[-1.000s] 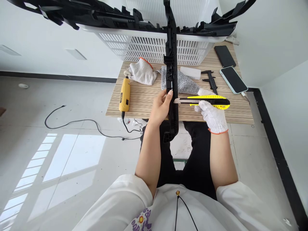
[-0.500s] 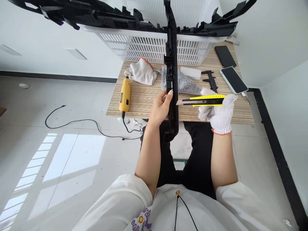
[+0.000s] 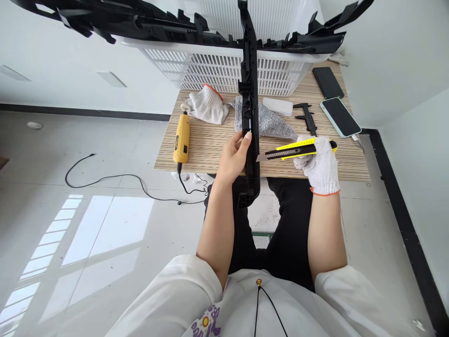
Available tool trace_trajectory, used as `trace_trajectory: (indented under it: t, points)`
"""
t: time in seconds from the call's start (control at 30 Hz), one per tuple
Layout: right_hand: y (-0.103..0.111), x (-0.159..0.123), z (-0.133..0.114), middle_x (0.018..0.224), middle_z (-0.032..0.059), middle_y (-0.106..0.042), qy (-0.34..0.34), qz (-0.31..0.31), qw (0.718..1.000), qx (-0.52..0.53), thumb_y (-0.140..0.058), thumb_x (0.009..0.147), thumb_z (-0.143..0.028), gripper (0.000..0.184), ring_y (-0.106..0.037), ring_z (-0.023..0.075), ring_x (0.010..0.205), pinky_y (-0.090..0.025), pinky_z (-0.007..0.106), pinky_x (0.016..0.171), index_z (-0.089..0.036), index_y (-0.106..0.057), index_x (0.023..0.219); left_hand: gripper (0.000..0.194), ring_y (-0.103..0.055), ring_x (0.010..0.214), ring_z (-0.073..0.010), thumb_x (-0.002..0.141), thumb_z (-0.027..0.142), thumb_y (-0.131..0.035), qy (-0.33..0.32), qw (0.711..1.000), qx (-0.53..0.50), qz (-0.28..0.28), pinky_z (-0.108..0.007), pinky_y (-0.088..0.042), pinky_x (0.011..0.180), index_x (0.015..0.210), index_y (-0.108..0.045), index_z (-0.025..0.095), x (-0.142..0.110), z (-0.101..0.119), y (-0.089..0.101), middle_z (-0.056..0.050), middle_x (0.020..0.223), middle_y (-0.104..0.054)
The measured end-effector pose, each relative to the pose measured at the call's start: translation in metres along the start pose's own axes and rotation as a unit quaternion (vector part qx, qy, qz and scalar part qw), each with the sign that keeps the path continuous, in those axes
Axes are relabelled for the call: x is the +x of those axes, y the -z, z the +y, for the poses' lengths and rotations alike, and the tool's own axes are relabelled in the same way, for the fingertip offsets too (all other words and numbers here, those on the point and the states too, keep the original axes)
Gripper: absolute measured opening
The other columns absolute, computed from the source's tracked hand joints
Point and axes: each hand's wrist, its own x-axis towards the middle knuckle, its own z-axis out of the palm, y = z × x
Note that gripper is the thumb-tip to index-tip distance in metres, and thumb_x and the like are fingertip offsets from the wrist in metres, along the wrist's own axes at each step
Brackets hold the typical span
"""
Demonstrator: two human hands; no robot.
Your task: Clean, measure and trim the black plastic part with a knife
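My bare left hand [image 3: 234, 154] is closed round the lower half of a long black plastic trim piece [image 3: 249, 103], thumb on top. The piece stands lengthwise before me, its near end past the table edge and its far end over the basket. In a white knitted glove, my right hand [image 3: 319, 161] grips a yellow and black utility knife [image 3: 294, 150]. Its blade is out and points left, the tip at the right edge of the trim piece; whether it touches I cannot tell.
Behind stands a white plastic basket [image 3: 217, 65] with a long black trim part [image 3: 154, 25] across it. On the table [image 3: 206, 150] lie a yellow power tool [image 3: 182, 138], a white glove [image 3: 208, 106], a grey cloth [image 3: 273, 122], black calipers [image 3: 307, 118] and two phones [image 3: 341, 118].
My right hand has turned the knife, so its handle end sits higher and the blade tip slightly lower along the trim piece's edge. My left hand keeps its hold.
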Motion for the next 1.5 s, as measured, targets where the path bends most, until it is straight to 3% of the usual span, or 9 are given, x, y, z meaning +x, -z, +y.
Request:
trace_trajectory:
  t: [0.2,0.37,0.6,0.9,1.03,1.17,1.33,1.5]
  points:
    - [0.0044,-0.0019,0.0,0.066,-0.0006,-0.065,-0.018,0.026,0.998,-0.046,-0.075,0.075,-0.069,0.056,-0.054,0.0104,0.044,-0.036,0.023,0.038,-0.021,-0.074,0.104,0.038,-0.066,0.062,-0.0141,0.092,0.056,-0.065,-0.001,1.0,-0.023,-0.008,-0.024,-0.052,0.055,0.104,-0.07,0.02,-0.0002,-0.002,0.0004,0.001,0.068,-0.065]
    - [0.0049,-0.0016,-0.0012,0.063,-0.0004,-0.063,-0.009,-0.003,0.998,-0.056,-0.071,0.077,-0.073,0.057,-0.053,0.0112,0.044,-0.036,0.024,0.038,-0.021,-0.074,0.099,0.037,-0.062,0.057,-0.0113,0.093,0.054,-0.065,0.006,1.0,-0.005,-0.002,-0.02,-0.046,0.048,0.104,-0.071,0.02,-0.0014,0.0003,0.0006,0.002,0.065,-0.062]
    - [0.0065,-0.004,-0.0006,0.064,-0.0006,-0.064,0.0,-0.026,0.997,-0.077,-0.072,0.078,-0.072,0.056,-0.055,0.0116,0.046,-0.041,0.025,0.04,-0.022,-0.074,0.102,0.034,-0.062,0.059,-0.0113,0.093,0.052,-0.066,-0.003,1.0,-0.011,0.001,-0.021,-0.048,0.052,0.103,-0.071,0.02,0.0,-0.0019,0.0009,0.002,0.065,-0.064]
    - [0.0099,-0.0032,0.0011,0.067,0.0005,-0.07,0.02,0.017,0.998,-0.056,-0.072,0.078,-0.071,0.056,-0.065,0.0151,0.052,-0.048,0.025,0.043,-0.023,-0.073,0.107,0.037,-0.062,0.057,-0.013,0.094,0.054,-0.064,0.001,1.0,-0.02,-0.013,-0.022,-0.048,0.052,0.104,-0.07,0.02,0.0002,-0.0037,0.0005,0.001,0.064,-0.063]
    - [0.0097,-0.0042,0.0019,0.064,0.0001,-0.068,0.025,-0.014,0.998,-0.059,-0.07,0.081,-0.07,0.054,-0.062,0.0142,0.05,-0.048,0.026,0.044,-0.021,-0.074,0.105,0.035,-0.058,0.053,-0.0114,0.094,0.053,-0.064,-0.005,1.0,-0.011,-0.003,-0.021,-0.043,0.048,0.102,-0.071,0.02,0.0002,-0.0036,0.0004,0.002,0.062,-0.06]
    - [0.0067,-0.0046,0.0021,0.07,0.0011,-0.071,0.028,0.001,0.996,-0.083,-0.071,0.081,-0.069,0.052,-0.068,0.0153,0.056,-0.051,0.026,0.046,-0.022,-0.074,0.103,0.034,-0.064,0.06,-0.0133,0.095,0.051,-0.063,0.002,1.0,-0.011,-0.008,-0.023,-0.049,0.054,0.104,-0.07,0.02,-0.0008,-0.001,0.0,0.001,0.068,-0.065]
    - [0.0046,-0.0051,0.0021,0.061,-0.0004,-0.067,0.025,-0.003,0.997,-0.07,-0.067,0.082,-0.072,0.055,-0.059,0.0128,0.045,-0.045,0.025,0.04,-0.02,-0.074,0.098,0.032,-0.067,0.062,-0.0139,0.096,0.05,-0.063,0.002,1.0,-0.009,-0.006,-0.023,-0.051,0.054,0.104,-0.07,0.02,-0.0017,0.0011,-0.0006,0.001,0.068,-0.067]
    - [0.0043,-0.0062,0.0014,0.068,-0.0003,-0.072,0.024,0.012,0.998,-0.062,-0.072,0.079,-0.07,0.052,-0.066,0.014,0.052,-0.049,0.024,0.042,-0.024,-0.073,0.103,0.032,-0.07,0.066,-0.0147,0.097,0.05,-0.062,0.003,1.0,-0.006,-0.007,-0.023,-0.054,0.058,0.106,-0.07,0.02,-0.0013,-0.0006,-0.0005,0.0,0.071,-0.07]
